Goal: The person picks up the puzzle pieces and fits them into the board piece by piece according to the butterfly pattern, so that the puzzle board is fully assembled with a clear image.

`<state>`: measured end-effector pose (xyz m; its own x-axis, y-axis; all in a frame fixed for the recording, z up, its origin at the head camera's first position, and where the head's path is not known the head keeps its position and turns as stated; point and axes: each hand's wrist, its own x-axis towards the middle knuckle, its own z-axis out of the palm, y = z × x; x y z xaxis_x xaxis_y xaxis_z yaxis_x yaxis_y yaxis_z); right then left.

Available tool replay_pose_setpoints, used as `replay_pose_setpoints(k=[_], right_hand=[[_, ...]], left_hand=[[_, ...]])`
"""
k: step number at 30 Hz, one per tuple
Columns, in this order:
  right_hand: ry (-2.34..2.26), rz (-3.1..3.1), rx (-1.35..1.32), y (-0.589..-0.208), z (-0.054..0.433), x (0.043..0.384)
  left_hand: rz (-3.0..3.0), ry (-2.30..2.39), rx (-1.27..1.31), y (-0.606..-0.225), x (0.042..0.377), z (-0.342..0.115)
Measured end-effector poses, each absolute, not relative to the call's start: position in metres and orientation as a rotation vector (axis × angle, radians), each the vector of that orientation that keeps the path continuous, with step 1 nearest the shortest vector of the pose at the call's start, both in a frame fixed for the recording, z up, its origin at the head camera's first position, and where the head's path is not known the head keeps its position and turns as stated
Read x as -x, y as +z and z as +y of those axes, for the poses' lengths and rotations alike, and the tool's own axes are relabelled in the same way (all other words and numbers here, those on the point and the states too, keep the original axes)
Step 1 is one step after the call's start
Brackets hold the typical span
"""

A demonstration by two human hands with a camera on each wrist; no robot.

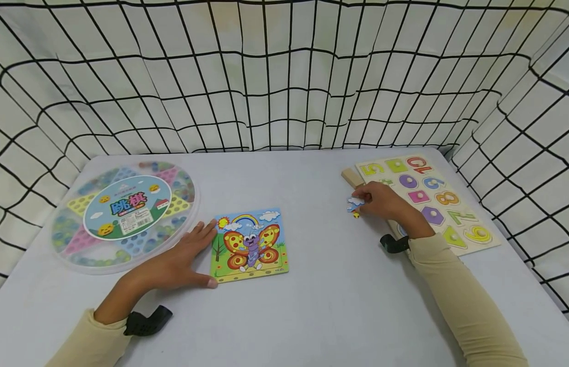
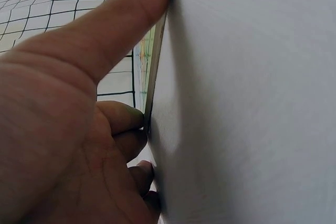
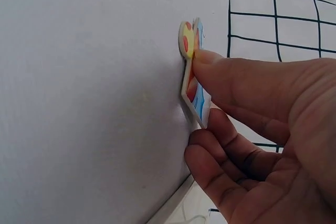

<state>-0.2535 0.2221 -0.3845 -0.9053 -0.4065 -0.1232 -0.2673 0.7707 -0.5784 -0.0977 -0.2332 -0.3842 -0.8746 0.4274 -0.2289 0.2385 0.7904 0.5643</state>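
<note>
A square butterfly jigsaw puzzle (image 1: 250, 245) lies flat on the white table. My left hand (image 1: 179, 262) rests against its left side, thumb at the near corner and fingers spread toward the far corner. From the left wrist view, the thumb and fingertips touch the thin board edge (image 2: 156, 66). Off to the right, my right hand (image 1: 386, 205) pinches a small puzzle piece (image 1: 355, 203) between thumb and fingers, just above or on the tabletop. The right wrist view shows this thin piece (image 3: 187, 40) edge-on, with yellow, red and blue print; fingers hide part of it.
A round, clear-covered Chinese checkers set (image 1: 128, 206) lies at the left. At the right is a number-and-shape board (image 1: 431, 204), partly behind the right hand, with a wooden strip (image 1: 352, 177) at its left edge. Black wire grid (image 1: 284, 76) surrounds the table.
</note>
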Motion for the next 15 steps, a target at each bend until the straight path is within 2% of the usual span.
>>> replay_pose_setpoints(k=[15], right_hand=[[-0.87,2.719,0.483,-0.3823,0.226,0.2535]], left_hand=[[2.612,0.778,-0.5,-0.3847,0.0983,-0.2347]])
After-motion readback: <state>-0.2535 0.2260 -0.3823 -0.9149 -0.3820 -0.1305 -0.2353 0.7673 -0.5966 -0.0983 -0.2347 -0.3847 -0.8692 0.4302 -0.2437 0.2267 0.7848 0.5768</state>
